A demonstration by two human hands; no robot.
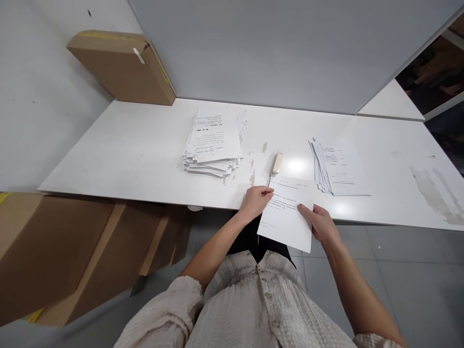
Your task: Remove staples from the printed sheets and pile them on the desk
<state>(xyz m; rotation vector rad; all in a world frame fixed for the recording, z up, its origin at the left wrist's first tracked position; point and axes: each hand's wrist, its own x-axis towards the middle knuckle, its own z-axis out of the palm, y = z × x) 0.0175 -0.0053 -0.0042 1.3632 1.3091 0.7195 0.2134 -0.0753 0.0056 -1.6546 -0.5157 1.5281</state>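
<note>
Printed paper [284, 217] is held at the front edge of the white table, its lower part past the edge. My right hand [322, 223] grips its right side, thumb on top. At the left edge of the paper, my left hand [256, 202] is closed with fingertips pinched on it. Just beyond the paper's top edge lies a small beige stapler [277, 163]. A thick, uneven stack of printed sheets [213, 140] is to the left on the table, and a thinner, fanned pile [342, 169] lies to the right.
A cardboard box [123, 67] leans at the table's back left corner. Large brown cartons [54, 246] stand below on the left. A grey panel [268, 53] rises behind the white table [108, 154], whose surface has worn patches on the right.
</note>
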